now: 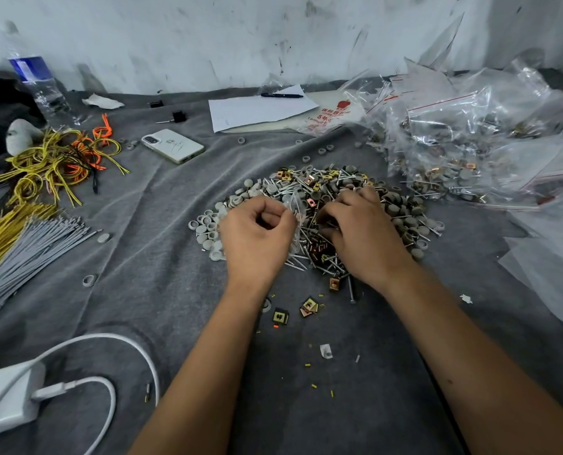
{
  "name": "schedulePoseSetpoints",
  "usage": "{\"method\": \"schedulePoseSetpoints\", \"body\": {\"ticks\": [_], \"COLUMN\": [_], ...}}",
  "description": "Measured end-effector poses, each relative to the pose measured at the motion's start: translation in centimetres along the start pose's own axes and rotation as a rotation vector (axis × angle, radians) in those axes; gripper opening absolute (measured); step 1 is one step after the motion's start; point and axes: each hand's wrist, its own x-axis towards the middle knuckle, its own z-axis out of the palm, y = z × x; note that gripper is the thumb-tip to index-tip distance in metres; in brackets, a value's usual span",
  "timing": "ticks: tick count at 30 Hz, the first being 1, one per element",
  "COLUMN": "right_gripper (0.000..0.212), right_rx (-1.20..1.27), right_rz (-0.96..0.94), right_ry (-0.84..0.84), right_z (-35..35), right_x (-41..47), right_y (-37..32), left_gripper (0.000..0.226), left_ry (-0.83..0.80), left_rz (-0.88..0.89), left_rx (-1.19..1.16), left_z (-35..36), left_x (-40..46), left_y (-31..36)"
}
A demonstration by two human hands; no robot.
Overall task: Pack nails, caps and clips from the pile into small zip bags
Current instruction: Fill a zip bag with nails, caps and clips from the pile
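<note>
Working right over the pile (322,205) of nails, grey caps and brassy clips, both hands are down on the grey blanket (142,290) at centre. The left hand (257,234) has its fingers curled in, pinching the edge of a small clear zip bag (294,208) that stands up between the two hands, just at the pile's near-left edge. The right hand (362,231) lies palm-down on the heap, fingers bent into the nails and clips; whether it actually has a piece pinched, I cannot tell. A few loose clips (308,307) sit on the cloth just short of the wrists. Off to the right, a mound of filled zip bags (454,149) lies near the heap. Far left, yellow and orange wires (56,159) and grey ties (27,251); behind, a white phone (173,145), paper with a pen (281,95), and a water bottle (40,83).
</note>
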Motion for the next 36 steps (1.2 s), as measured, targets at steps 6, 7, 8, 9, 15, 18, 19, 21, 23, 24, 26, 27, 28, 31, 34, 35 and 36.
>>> {"method": "schedulePoseSetpoints", "body": {"ticks": [6, 7, 8, 9, 15, 18, 19, 21, 23, 24, 26, 27, 28, 31, 34, 35, 36], "right_gripper": [0.018, 0.015, 0.013, 0.011, 0.011, 0.011, 0.012, 0.013, 0.017, 0.020, 0.025, 0.026, 0.027, 0.032, 0.027, 0.024, 0.022], "right_rx": [0.091, 0.133, 0.200, 0.281, 0.452, 0.421, 0.412, 0.400, 0.418, 0.439, 0.489, 0.514, 0.537, 0.610, 0.685, 0.714, 0.745], "right_rz": [-0.012, -0.020, -0.026, -0.036, -0.233, -0.245, -0.244, -0.249, -0.258, -0.255, -0.240, -0.236, -0.236, -0.219, -0.207, -0.195, -0.177], "right_ry": [0.049, 0.097, 0.162, 0.230, 0.260, 0.212, 0.204, 0.194, 0.186, 0.175, 0.138, 0.117, 0.096, 0.020, -0.020, -0.019, -0.015], "right_z": [-0.3, -0.5, -0.7, -0.9, -1.3, -1.0, -0.9, -1.0, -1.1, -1.2, -1.4, -1.4, -1.4, -1.6, -1.6, -1.7, -1.7], "right_x": [0.0, 0.0, 0.0, 0.0, -0.1, -0.2, -0.1, -0.2, -0.3, -0.4, -0.4, -0.4, -0.4, -0.5, -0.5, -0.4, -0.4], "right_y": [0.2, 0.1, 0.0, -0.2, -1.1, -1.2, -1.1, -1.0, -1.0, -1.0, -1.0, -1.0, -0.9, -1.1, -1.2, -1.2, -1.2], "left_gripper": [0.020, 0.021, 0.021, 0.020, 0.017, 0.018, 0.018, 0.018, 0.019, 0.019, 0.018, 0.018, 0.016, 0.014, 0.013, 0.013, 0.013], "left_ry": [-0.014, -0.022, -0.029, -0.035, -0.059, -0.073, -0.077, -0.076, -0.067, -0.058, -0.039, -0.034, -0.030, -0.003, 0.042, 0.059, 0.075], "left_rz": [-0.020, -0.022, -0.018, -0.010, 0.016, 0.024, 0.031, 0.039, 0.025, 0.013, -0.001, -0.001, -0.005, -0.034, -0.067, -0.069, -0.065], "left_rx": [0.029, 0.042, 0.057, 0.072, 0.124, 0.109, 0.100, 0.096, 0.075, 0.057, 0.035, 0.028, 0.014, -0.062, -0.095, -0.097, -0.095], "left_z": [0.0, 0.0, 0.0, 0.0, 0.0, 0.0, 0.0, 0.0, 0.0, 0.0, -0.1, -0.1, -0.1, -0.2, -0.3, -0.3, -0.3], "left_x": [0.0, 0.0, 0.0, 0.0, 0.1, 0.1, 0.1, 0.0, 0.0, 0.1, 0.1, 0.0, 0.0, 0.1, 0.2, 0.3, 0.3], "left_y": [0.1, 0.1, 0.1, 0.1, 0.2, 0.2, 0.2, 0.3, 0.3, 0.2, 0.2, 0.3, 0.3, 0.4, 0.2, 0.2, 0.2]}}
